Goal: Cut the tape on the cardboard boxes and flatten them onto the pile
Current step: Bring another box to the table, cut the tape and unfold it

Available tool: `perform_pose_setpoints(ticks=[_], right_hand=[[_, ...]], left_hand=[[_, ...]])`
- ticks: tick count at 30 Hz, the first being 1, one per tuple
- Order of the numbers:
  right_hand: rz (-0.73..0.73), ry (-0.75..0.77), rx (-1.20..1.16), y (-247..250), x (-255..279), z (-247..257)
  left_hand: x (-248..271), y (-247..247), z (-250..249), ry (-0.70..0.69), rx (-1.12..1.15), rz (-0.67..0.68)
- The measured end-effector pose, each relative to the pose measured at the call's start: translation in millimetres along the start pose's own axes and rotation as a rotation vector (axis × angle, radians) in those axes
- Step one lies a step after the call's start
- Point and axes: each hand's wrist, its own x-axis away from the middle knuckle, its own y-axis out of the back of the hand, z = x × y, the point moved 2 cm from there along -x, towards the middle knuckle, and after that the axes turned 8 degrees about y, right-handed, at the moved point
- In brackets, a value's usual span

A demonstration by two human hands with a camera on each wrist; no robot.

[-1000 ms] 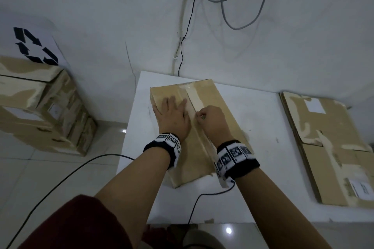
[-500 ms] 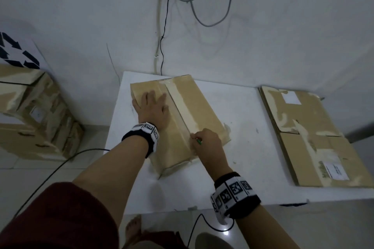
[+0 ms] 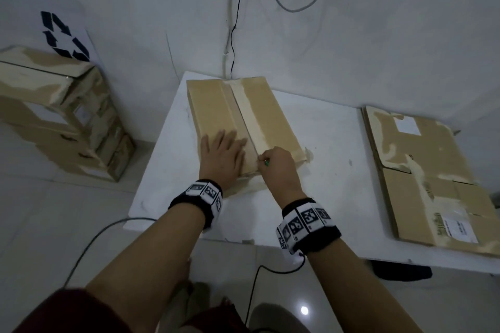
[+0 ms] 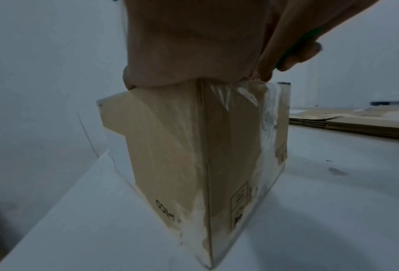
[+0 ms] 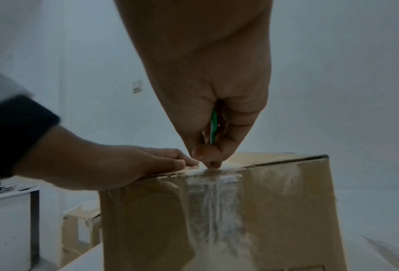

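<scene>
On the left half of the white table (image 3: 335, 143), up against its back edge, stands a sealed cardboard box (image 3: 216, 113) with a strip of clear tape (image 3: 250, 116) running along the seam of its top flaps and down its near face. The left hand (image 3: 223, 158) lies flat on the top left of the seam, near the box's near edge, fingers straight and slightly spread, pressing the flap. The right hand (image 3: 278, 165) is at the near edge where the tape folds over, its fingers curled and pinching a small green-handled cutter (image 5: 213, 126), tip down on the tape; the blade itself cannot be made out. At the table's right edge lies a pile of flattened boxes (image 3: 433, 178). Beside the table's left edge, on the floor, stands a stack of taped boxes (image 3: 62, 116) under a recycling sign (image 3: 63, 35).
</scene>
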Motion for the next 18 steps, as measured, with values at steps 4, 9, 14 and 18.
perform_pose_setpoints(ticks=[4,9,14,18], right_hand=[[-0.031,0.002,-0.087,-0.5,32.9,-12.8],[-0.056,0.013,-0.159,-3.6,38.2,-26.3],[-0.1,0.071,-0.133,-0.2,42.5,-29.7],[-0.111,0.014,0.043,16.6,22.2,-36.2]], left_hand=[[1.9,1.0,-4.3,0.028,-0.016,0.008],[4.4,1.2,-5.8,0.007,-0.04,0.013],[-0.2,6.6,-8.1,-0.261,-0.109,0.157],[-16.0,19.8,-26.5,-0.229,-0.153,0.235]])
